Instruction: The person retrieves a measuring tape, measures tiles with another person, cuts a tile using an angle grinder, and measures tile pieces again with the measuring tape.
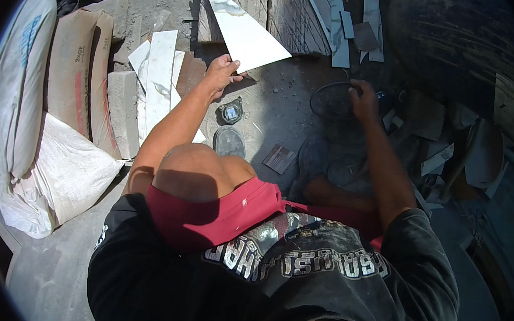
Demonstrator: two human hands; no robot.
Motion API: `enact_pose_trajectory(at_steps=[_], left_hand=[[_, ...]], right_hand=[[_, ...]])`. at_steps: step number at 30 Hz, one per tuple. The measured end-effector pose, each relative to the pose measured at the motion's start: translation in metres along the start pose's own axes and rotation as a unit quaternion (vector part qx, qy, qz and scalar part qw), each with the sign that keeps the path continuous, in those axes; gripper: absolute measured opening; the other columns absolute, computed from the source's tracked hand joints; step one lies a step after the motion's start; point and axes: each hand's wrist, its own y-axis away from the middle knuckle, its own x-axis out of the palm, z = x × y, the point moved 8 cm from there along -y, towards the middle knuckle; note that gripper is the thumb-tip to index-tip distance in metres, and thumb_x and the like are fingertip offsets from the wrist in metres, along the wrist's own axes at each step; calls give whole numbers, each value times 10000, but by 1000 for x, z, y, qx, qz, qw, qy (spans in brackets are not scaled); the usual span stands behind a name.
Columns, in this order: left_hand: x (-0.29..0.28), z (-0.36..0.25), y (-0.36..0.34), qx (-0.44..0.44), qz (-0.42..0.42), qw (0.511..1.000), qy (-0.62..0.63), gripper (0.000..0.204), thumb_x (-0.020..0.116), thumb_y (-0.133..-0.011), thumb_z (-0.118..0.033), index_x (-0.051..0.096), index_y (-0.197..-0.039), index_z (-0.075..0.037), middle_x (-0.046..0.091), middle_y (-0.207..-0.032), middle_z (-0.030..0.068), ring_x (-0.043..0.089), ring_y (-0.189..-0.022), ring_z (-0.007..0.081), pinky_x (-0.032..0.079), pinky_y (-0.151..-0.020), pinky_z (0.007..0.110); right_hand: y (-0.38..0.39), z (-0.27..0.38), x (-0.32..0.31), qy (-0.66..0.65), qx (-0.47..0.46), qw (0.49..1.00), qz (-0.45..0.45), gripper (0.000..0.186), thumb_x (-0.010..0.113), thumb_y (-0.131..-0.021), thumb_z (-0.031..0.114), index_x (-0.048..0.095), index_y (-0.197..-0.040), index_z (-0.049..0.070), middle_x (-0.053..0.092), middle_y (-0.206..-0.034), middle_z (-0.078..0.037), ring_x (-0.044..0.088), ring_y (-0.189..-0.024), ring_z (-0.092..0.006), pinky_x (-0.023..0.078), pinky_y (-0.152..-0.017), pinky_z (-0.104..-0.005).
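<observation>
My left hand (220,76) grips a triangular offcut of white tile (252,41) with grey marbling by its near corner, thumb on top. The offcut lies over the edge of a worn wooden board (282,16). My right hand (365,103) is in shadow to the right, fingers curled at the edge of a thin dark loop (319,91), like a cord or ring. Its underside is hidden. Between my arms, a small black device with a pale label (231,112) sits on the ground, near my left shoe, with a small brown tile piece (280,159) to its right.
Long white tile strips (160,75) lean at the left, beside grey blocks (122,109) and full sacks (70,64). More tile strips (339,42) lie at the far side. Broken tile and scraps (437,161) clutter the shadowed right, below a large dark curved surface (462,50).
</observation>
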Motion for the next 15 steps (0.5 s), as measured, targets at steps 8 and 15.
enact_pose_trajectory(at_steps=[8,15], left_hand=[[32,-59,21,8,93,992,83,231,520,-966,-136,483,-1137,16,614,-1047,146,663,-845,185,577,-692,256],[44,-64,-7,8,124,991,-45,295,532,-961,-170,468,-1191,5,608,-1103,131,662,-911,183,572,-707,236]], right_hand=[[-34,82,11,-230,23,973,32,268,667,-865,168,649,-1092,27,663,-1009,-114,633,-931,-203,487,-800,-322],[-32,35,-33,-151,28,987,54,275,663,-869,182,642,-1097,30,669,-1010,-126,638,-925,-209,487,-797,-321]])
